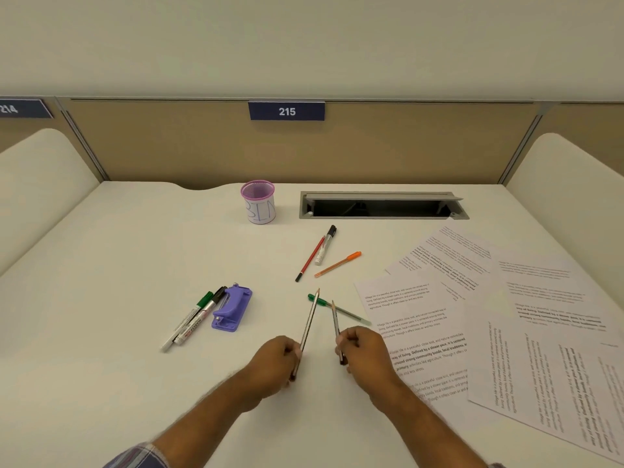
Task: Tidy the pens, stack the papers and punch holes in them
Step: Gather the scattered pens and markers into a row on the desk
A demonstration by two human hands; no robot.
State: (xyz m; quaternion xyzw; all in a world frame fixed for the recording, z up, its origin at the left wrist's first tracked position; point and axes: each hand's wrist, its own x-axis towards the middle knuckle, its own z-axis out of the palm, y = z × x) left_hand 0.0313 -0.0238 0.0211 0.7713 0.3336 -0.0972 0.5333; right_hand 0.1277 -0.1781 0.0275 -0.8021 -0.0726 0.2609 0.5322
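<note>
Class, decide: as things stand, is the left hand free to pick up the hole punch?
Probably not yet. The left hand already grips a pencil, so it is occupied, though bare desk leaves the way to the hole punch open.

The left hand pinches a long grey pencil and the right hand a shorter dark pencil, both tips pointing beyond the fingers toward a green pen.

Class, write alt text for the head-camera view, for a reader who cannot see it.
Each hand holds a pencil: left hand, right hand. On the white desk lie loose pens, a purple hole punch, a mesh pen cup and scattered printed papers.
</note>
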